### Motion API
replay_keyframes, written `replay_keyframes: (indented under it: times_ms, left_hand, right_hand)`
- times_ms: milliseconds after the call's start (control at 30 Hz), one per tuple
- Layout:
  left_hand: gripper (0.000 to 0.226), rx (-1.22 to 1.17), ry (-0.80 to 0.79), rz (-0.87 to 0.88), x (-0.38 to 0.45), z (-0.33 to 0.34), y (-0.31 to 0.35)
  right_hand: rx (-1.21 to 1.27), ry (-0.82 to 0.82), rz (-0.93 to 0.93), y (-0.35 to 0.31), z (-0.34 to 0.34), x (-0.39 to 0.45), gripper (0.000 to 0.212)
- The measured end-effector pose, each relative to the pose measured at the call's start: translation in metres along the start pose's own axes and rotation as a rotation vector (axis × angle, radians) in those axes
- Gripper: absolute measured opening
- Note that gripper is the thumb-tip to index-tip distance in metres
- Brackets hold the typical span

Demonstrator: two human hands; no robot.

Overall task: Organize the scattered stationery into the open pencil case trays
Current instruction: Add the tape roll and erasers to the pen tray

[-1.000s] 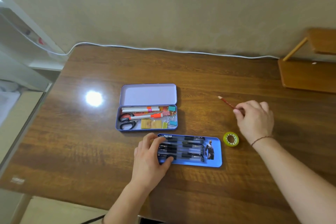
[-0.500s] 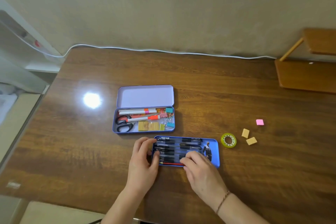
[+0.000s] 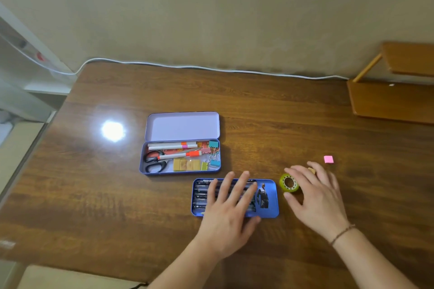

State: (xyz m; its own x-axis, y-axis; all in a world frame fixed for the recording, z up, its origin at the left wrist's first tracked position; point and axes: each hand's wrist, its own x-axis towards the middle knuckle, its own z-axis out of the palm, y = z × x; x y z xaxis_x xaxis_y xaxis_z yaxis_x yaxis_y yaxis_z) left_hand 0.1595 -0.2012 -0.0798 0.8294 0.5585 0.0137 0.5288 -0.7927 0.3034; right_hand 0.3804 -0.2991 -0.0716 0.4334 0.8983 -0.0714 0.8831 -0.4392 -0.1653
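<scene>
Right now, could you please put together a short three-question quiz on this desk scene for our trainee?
1. True or false: the left hand lies spread over the blue pen tray.
2. Which item sits nearest the right hand? A) scissors B) green tape roll C) white cable
3. Fill in: the loose square on the wooden desk beyond the right hand is a ____ eraser.

Key: 1 true; 2 B; 3 pink.
</scene>
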Motion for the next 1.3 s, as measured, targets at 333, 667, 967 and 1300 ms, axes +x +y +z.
replay_keyframes:
  times_ms: [333, 667, 967, 1300]
  left_hand:
    - [0.087, 0.068, -0.162, -0.071, 0.002, 0.012, 0.003]
    - [0.084, -0.013, -0.153, -0.11, 0.008, 0.009, -0.001]
    - [0.086, 0.003, -0.145, -0.119, 0.012, 0.005, 0.0]
    - [0.084, -0.027, -0.196, -0.154, 0.018, -0.004, 0.007]
  right_hand:
    - [0.103, 0.131, -0.022, -0.016, -0.003, -0.01, 0.054]
    - [0.053, 0.046, -0.158, -0.031, 0.021, -0.01, 0.048]
    - [0.118, 0.227, 0.035, -0.005, 0.015, -0.012, 0.038]
    - [-0.028, 0.15, 0.152, 0.013, 0.008, 0.006, 0.023]
